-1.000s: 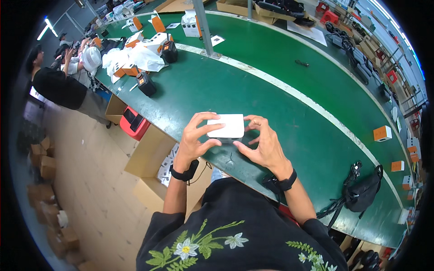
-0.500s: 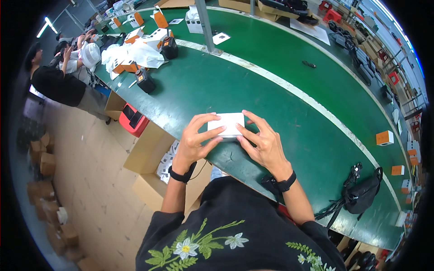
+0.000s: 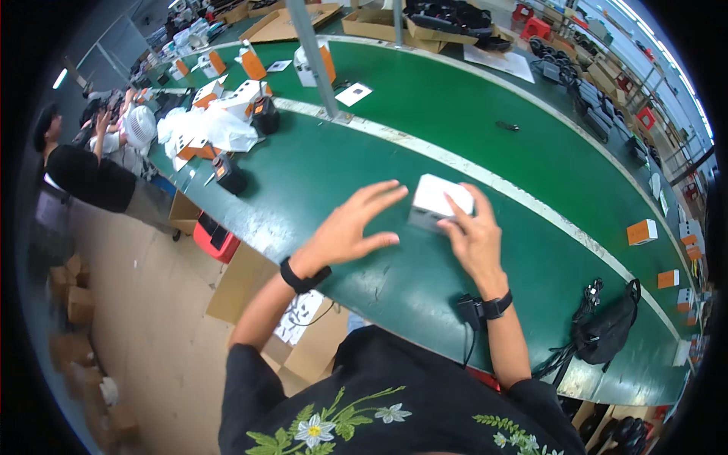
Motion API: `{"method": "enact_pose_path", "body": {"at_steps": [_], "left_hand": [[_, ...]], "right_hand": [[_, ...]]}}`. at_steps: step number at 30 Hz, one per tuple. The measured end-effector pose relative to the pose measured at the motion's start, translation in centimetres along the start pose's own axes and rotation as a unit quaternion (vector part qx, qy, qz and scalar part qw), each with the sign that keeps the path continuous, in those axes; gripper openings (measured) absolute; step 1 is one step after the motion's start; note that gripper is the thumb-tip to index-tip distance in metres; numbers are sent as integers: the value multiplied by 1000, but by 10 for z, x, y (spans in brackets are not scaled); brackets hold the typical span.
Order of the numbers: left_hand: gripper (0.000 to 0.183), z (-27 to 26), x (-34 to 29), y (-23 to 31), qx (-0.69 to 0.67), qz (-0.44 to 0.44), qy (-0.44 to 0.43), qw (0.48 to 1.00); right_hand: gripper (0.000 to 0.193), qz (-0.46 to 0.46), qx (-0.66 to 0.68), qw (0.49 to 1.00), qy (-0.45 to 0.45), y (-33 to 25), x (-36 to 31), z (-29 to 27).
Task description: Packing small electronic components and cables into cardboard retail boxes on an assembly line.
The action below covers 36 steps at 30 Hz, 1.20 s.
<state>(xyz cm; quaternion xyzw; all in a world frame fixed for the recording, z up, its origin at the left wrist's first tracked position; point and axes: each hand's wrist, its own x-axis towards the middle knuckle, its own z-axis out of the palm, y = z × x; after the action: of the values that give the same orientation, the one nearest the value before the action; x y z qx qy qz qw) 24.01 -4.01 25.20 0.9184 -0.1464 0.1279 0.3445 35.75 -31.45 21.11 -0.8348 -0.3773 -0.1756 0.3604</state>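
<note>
A small box (image 3: 438,196) with a white top and grey sides is tilted over the green table (image 3: 364,280). My right hand (image 3: 474,227) grips it from its right side, with fingers across the top and right edge. To the left of the box, my left hand (image 3: 353,226) is apart from it, its fingers spread and nothing in them. Each wrist wears a black band. A black device (image 3: 469,309) with a cable sits by my right wrist at the table edge. Whether the box touches the table I cannot tell.
Black devices (image 3: 229,174) and orange-and-white boxes with white plastic bags (image 3: 216,129) lie at the left. A metal post (image 3: 315,64) rises from the table's pale strip. A black bag (image 3: 610,322) and cables lie right. Below the left edge stands an open carton (image 3: 243,284). People are at the far left.
My left hand has let go of the box and moved left, its fingers opening. My right hand has shifted the box to the right and farther from me.
</note>
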Motion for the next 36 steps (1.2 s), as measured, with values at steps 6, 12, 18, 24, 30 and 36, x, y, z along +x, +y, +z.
{"method": "enact_pose_path", "body": {"at_steps": [6, 12, 18, 24, 30, 36], "left_hand": [[62, -31, 132, -181, 81, -81, 73, 991], [72, -34, 219, -353, 292, -262, 151, 908], [101, -20, 284, -337, 199, -469, 20, 860], [89, -42, 251, -305, 225, -430, -26, 874], [34, -28, 162, -140, -25, -181, 175, 967], [27, -62, -112, 13, -98, -254, 428, 862]], "right_hand": [[54, 200, -253, 932, 165, 162, 17, -80], [65, 280, -425, 819, 263, 242, 64, -99], [68, 139, -230, 958, 104, 264, 134, -5], [24, 140, -164, 974, 68, 292, 161, 41], [17, 129, -183, 973, 64, 316, 124, 27], [26, 154, -79, 964, 202, 358, 127, 33]]}}
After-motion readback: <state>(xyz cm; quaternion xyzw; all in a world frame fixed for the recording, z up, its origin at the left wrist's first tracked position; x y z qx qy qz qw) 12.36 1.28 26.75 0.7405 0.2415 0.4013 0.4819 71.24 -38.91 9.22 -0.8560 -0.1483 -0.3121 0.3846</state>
